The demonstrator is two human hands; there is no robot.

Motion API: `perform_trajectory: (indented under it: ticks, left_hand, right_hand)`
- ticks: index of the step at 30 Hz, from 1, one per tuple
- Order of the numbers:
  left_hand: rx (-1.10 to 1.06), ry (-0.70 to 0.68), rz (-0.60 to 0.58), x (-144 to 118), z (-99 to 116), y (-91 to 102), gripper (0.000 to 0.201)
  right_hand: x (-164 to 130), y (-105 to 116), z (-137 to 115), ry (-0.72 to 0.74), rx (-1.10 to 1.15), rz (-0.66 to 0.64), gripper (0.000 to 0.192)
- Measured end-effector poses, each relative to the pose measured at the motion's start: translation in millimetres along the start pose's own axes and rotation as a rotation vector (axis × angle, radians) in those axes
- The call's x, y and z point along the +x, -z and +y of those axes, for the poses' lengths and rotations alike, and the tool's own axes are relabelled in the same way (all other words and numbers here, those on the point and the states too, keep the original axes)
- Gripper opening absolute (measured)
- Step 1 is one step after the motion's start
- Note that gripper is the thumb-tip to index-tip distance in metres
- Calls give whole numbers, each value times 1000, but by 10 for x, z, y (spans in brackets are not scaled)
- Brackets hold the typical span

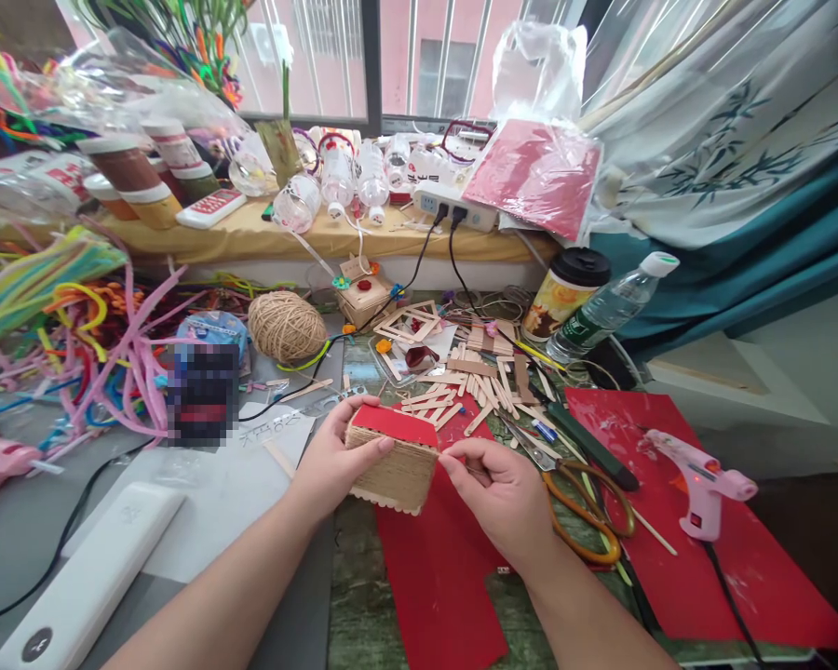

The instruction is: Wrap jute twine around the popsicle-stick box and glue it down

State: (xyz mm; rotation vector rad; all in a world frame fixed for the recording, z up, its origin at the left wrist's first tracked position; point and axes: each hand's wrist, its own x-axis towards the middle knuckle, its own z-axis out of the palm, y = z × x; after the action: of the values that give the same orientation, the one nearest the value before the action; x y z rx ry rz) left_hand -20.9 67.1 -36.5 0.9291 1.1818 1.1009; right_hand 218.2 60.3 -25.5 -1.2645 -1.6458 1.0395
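In the middle of the head view, my left hand (342, 451) grips a small box wrapped in jute twine (395, 470), its thumb across the front and its fingers behind. Red paper (398, 425) covers the box's top, and a scalloped edge shows along the bottom. My right hand (495, 479) is at the box's right corner, thumb and forefinger pinched together. Whatever sits in that pinch is too small to make out. Beneath the box lies a cut piece of red paper (437, 586).
Orange-handled scissors (587, 507) and a pink glue gun (705, 484) on red paper lie to the right. Loose craft sticks (481, 377), a twine ball (288, 328), a lidded cup (565, 293) and a water bottle (604, 312) stand behind. Pipe cleaners (126, 363) crowd the left.
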Motion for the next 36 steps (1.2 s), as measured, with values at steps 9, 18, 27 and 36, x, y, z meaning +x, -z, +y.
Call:
perform_trajectory:
  ticks: [9,18,27,36]
  left_hand:
    - [-19,-58,3,-9,-30,23,65]
    - [-62,-166,-60,-16,-79,86,58]
    - [-277,-52,-322,-20,-46,131,65]
    - [-361,84,-332,-50,-7,55,68]
  right_hand:
    - [-6,8,40,-83,50,-21,21]
    - [4,16,60,-167,250,-97,23]
    - [-8,98,-78,-207,461,-318,64]
    - [4,12,-65,-244,589,-362,65]
